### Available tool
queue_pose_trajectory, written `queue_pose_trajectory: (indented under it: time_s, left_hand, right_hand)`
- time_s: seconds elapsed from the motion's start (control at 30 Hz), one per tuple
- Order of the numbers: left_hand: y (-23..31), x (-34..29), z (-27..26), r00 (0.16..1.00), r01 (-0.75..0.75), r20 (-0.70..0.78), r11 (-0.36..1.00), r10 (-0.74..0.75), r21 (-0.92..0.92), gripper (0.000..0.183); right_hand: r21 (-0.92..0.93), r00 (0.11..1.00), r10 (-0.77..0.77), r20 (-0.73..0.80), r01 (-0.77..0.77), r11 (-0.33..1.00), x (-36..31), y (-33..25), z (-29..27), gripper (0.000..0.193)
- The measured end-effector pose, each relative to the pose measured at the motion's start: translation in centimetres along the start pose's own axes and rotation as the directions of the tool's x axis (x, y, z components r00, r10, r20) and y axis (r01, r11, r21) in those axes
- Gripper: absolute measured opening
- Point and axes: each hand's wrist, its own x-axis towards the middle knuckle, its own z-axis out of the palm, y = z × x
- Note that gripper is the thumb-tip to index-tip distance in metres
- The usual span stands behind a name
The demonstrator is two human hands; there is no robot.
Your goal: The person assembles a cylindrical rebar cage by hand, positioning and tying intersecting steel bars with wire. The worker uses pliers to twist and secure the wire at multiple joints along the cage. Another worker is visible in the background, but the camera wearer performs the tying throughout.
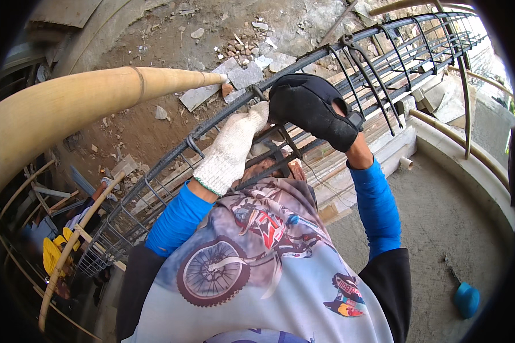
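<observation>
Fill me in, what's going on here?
A person is working with both gloved hands at a long rebar cage. The left hand, in white knit, and the right hand, in black, come close together at it; whatever they may be gripping is hidden. A plier-like tool hangs on the cage to the right, in neither hand. A thick bamboo pole reaches in from the left, and another person in yellow is farther down that side.

Left hand [238, 134] beside right hand [310, 108], forearms [376, 200] angled inward
</observation>
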Motion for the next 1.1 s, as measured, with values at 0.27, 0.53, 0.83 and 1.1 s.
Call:
queue_pose_trajectory:
  time_s: [0.27,0.53,0.83,1.1]
  left_hand:
    - [-0.5,-0.1,0.2,0.999,0.013,-0.049,1.0,-0.012,0.024,0.034]
    - [-0.1,-0.1,0.3,0.994,0.061,-0.092,0.996,-0.055,0.058,0.033]
    - [-0.7,0.7,0.0,0.993,0.067,-0.096,0.997,-0.064,0.027,0.029]
    - [-0.9,1.1,0.4,0.998,-0.065,-0.014,0.991,0.067,0.114,0.024]
  right_hand:
    - [0.055,0.997,-0.02,-0.072,0.024,0.998,-3.0,0.1,-1.3,0.036]
    - [0.002,1.0,0.009,0.028,-0.009,1.0,0.2,-1.0,0.1,0.034]
    - [-0.091,0.987,-0.1,0.129,0.112,0.99,0.5,-3.3,1.0,0.021]
    - [-0.354,0.898,-0.432,0.083,0.432,0.83,-0.6,-1.8,2.8,0.021]
